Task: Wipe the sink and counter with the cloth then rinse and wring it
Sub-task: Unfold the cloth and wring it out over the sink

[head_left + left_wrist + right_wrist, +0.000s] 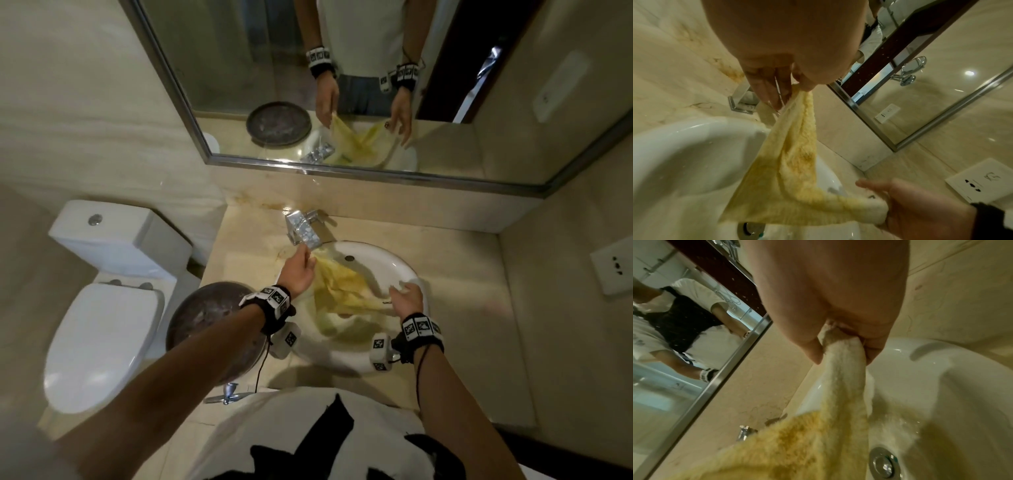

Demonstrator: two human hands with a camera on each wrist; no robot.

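A yellow cloth (339, 291) hangs stretched over the white oval sink (404, 267), held by two corners. My left hand (301, 270) pinches one corner just below the chrome tap (303, 231). In the left wrist view the left hand (789, 91) nips the cloth (789, 170) between thumb and fingers. My right hand (406, 298) grips the other corner over the sink's right side. In the right wrist view the right hand (840, 347) is curled round the pale end of the cloth (818, 443). The sink's drain (882, 464) shows below it.
A beige stone counter (462, 274) surrounds the sink. A dark round dish (212, 322) sits on the counter at the left. A white toilet (102, 329) stands further left. A framed mirror (342, 85) covers the wall behind. A wall socket (613, 270) is at the right.
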